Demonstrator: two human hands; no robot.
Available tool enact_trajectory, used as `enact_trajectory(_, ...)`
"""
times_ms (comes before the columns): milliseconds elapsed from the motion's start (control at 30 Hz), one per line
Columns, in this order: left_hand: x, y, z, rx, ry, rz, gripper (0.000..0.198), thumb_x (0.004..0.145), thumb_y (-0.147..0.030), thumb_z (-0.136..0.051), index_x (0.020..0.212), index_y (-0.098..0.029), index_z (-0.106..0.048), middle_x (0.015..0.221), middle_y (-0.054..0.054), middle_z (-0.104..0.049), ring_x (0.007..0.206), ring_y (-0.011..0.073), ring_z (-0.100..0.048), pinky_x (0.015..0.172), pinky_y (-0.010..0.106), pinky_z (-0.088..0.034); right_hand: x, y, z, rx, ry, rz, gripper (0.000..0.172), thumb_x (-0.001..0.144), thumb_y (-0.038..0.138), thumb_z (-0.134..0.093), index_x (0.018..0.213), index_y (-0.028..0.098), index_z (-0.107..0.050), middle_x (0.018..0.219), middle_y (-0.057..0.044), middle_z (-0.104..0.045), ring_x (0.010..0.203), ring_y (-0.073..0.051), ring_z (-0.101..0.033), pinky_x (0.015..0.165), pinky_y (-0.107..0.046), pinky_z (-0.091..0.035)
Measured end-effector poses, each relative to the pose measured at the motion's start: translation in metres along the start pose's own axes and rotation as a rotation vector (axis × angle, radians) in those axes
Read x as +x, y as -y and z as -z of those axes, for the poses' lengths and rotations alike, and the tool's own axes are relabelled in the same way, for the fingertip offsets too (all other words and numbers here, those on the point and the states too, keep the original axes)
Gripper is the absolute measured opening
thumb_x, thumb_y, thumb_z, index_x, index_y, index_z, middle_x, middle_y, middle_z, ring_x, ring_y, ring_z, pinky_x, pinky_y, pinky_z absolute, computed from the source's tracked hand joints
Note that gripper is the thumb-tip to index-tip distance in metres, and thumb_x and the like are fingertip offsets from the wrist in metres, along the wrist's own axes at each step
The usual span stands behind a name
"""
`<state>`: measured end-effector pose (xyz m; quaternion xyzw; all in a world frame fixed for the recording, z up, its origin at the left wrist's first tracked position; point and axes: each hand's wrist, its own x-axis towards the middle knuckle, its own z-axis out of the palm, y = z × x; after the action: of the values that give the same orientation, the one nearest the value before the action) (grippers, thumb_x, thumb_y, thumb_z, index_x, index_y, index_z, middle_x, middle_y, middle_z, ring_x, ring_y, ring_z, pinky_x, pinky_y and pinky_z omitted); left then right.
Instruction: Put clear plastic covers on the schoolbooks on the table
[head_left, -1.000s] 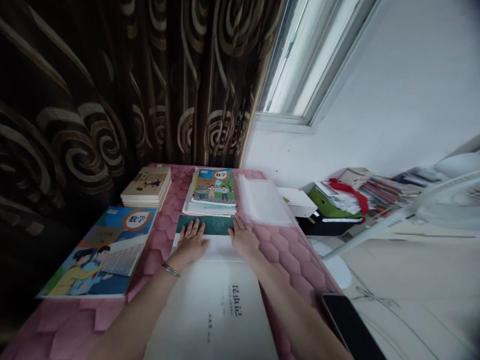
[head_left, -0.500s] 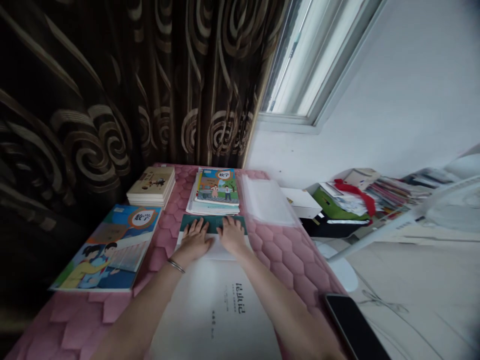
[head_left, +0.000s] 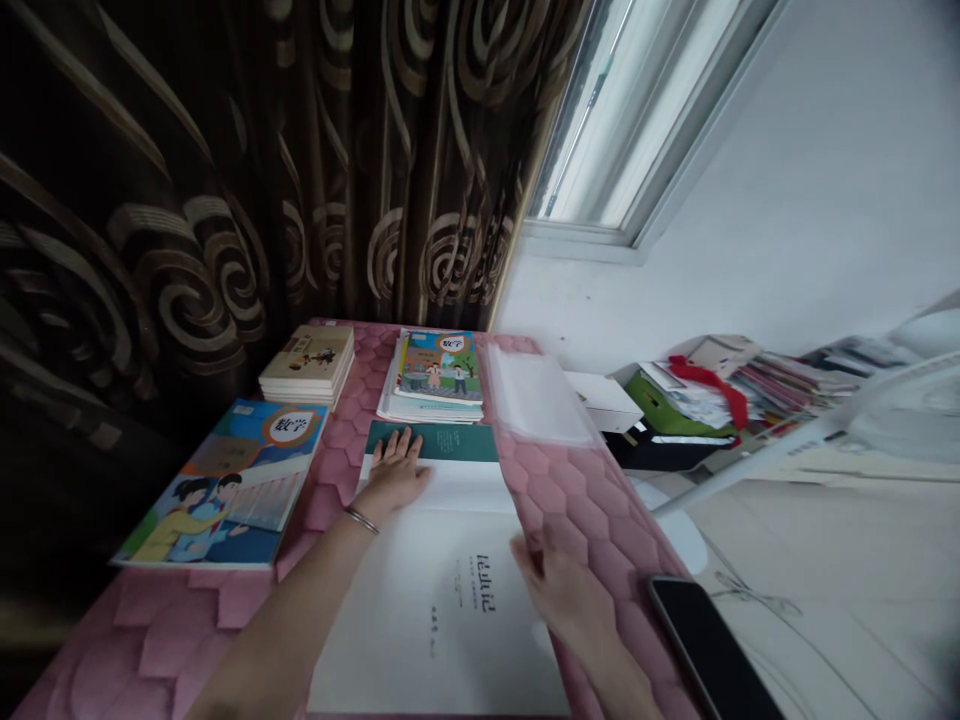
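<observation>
An open book (head_left: 420, 590) lies before me, its title page with dark Chinese characters facing up. At its far end is a dark green strip, which looks like a cover flap (head_left: 469, 443). My left hand (head_left: 397, 468), with a bracelet at the wrist, rests flat with fingers spread on the green strip and the white sheet below it. Beside the book's right edge is my right hand (head_left: 559, 580), slightly blurred. Its thumb and bent fingers are apart with nothing visible between them; whether it touches the page edge is unclear.
Math textbooks lie at the left (head_left: 225, 485) and on a stack (head_left: 439, 370) beyond the book. Small books (head_left: 307, 360) are piled at back left. Clear plastic sheets (head_left: 536, 395) lie back right, a phone (head_left: 709, 640) front right. A white fan (head_left: 750, 480) stands beside the pink-covered table (head_left: 577, 500).
My right hand has left the green strip and come back toward me to the book's right edge. My left hand stays pressed at the far end.
</observation>
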<state>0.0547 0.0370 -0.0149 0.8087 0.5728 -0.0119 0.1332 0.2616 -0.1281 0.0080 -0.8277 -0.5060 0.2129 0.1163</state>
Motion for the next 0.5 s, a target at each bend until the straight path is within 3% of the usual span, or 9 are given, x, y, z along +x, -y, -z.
enact_trajectory(200,0.001,0.000,-0.002,0.001,-0.015,0.007,0.069,0.093,-0.050,-0.031,0.153,-0.019,-0.024,0.163,0.007,-0.009,0.149,0.0261,-0.010,0.120,0.048,-0.006,-0.013,-0.012,0.004,0.181,0.175,0.106,0.043,0.094,0.048,-0.034,0.089,0.018,-0.064,0.098,-0.011,-0.073,0.094,-0.025,-0.067,0.078,-0.031,-0.048)
enact_trajectory(367,0.000,-0.001,0.000,-0.005,0.005,0.013,0.069,0.092,-0.050,-0.032,0.154,-0.019,-0.023,0.163,0.006,-0.008,0.150,0.0255,-0.008,0.120,0.047,-0.005,-0.019,-0.015,0.000,0.299,0.153,0.026,0.037,0.087,0.047,-0.040,0.077,0.019,-0.061,0.090,-0.012,-0.071,0.091,-0.027,-0.066,0.077,-0.034,-0.048)
enact_trajectory(500,0.000,-0.001,0.002,-0.010,0.020,0.013,0.069,0.092,-0.050,-0.031,0.154,-0.019,-0.023,0.163,0.006,-0.008,0.150,0.0251,-0.008,0.120,0.047,-0.005,-0.023,-0.022,-0.011,0.446,0.119,-0.017,0.035,0.081,0.051,-0.043,0.083,0.020,-0.059,0.091,-0.010,-0.070,0.089,-0.026,-0.066,0.075,-0.034,-0.050)
